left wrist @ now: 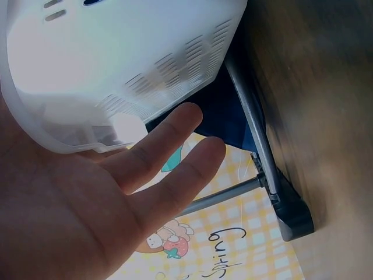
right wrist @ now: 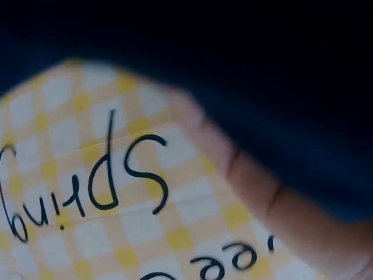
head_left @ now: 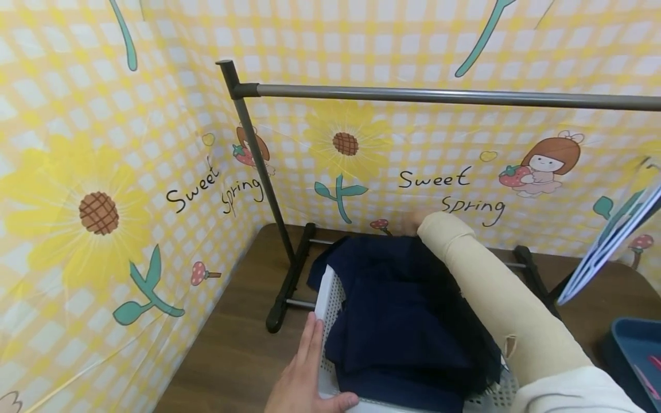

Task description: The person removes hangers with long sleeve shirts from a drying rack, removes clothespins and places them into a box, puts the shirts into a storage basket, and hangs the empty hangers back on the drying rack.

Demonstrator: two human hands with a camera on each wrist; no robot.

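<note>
Dark navy cloth (head_left: 397, 321) lies bunched in a white perforated plastic basket (head_left: 325, 289) and spills over its far end. My left hand (head_left: 307, 367) rests at the basket's near left side, thumb along the rim. In the left wrist view its two visible fingers (left wrist: 175, 175) reach out straight below the basket wall (left wrist: 145, 52). My right hand (head_left: 413, 221) is at the cloth's far edge, blurred beyond the beige sleeve. In the right wrist view a finger (right wrist: 250, 181) lies along the navy cloth (right wrist: 233, 70) it holds; the other fingers are hidden.
A garment rack stands behind the basket, with a horizontal bar (head_left: 413, 94) and a black foot (head_left: 291, 281) on the brown tabletop (head_left: 227, 332). Light blue hangers (head_left: 609, 246) hang at the right. A blue tray (head_left: 627, 350) with pink items sits right. Checked fabric walls surround everything.
</note>
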